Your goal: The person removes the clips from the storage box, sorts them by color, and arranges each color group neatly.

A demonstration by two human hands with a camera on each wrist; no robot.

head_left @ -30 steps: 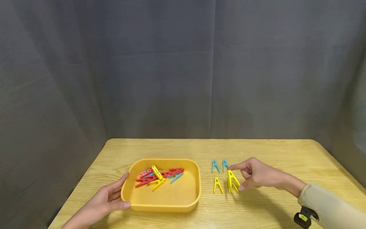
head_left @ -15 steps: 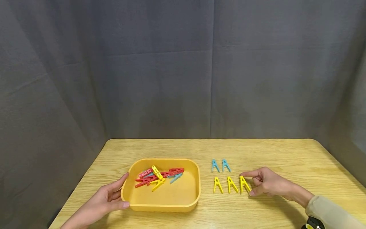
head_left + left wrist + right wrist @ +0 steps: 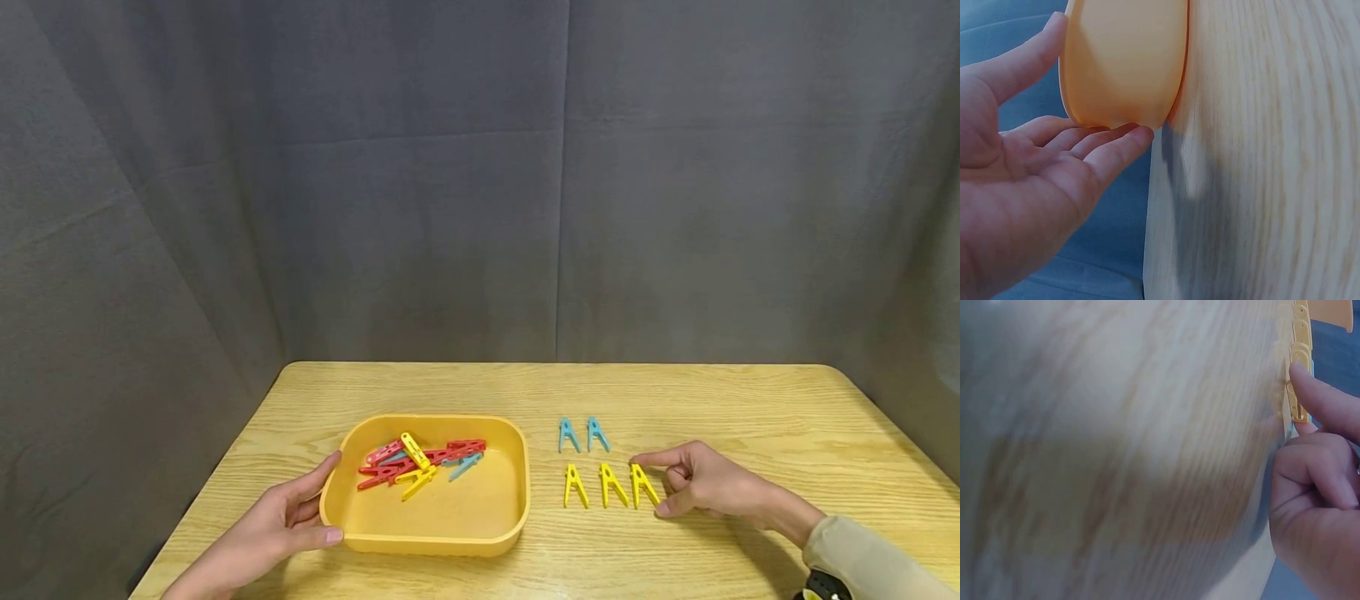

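right of the tray [image 3: 427, 542], the right hand [image 3: 701, 483] pinches the third yellow peg [image 3: 643, 485]; left hand [image 3: 273, 525] rests open against the tray. peg likely light, stiff, springy: grip its legs.

A staged recording booth rather than a home: grey curtains [image 3: 450, 183] hang behind and beside a lone wooden worktop [image 3: 712, 392].

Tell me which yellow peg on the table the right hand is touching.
The rightmost yellow peg of the row of three; the right hand pinches it, the other two stand apart.
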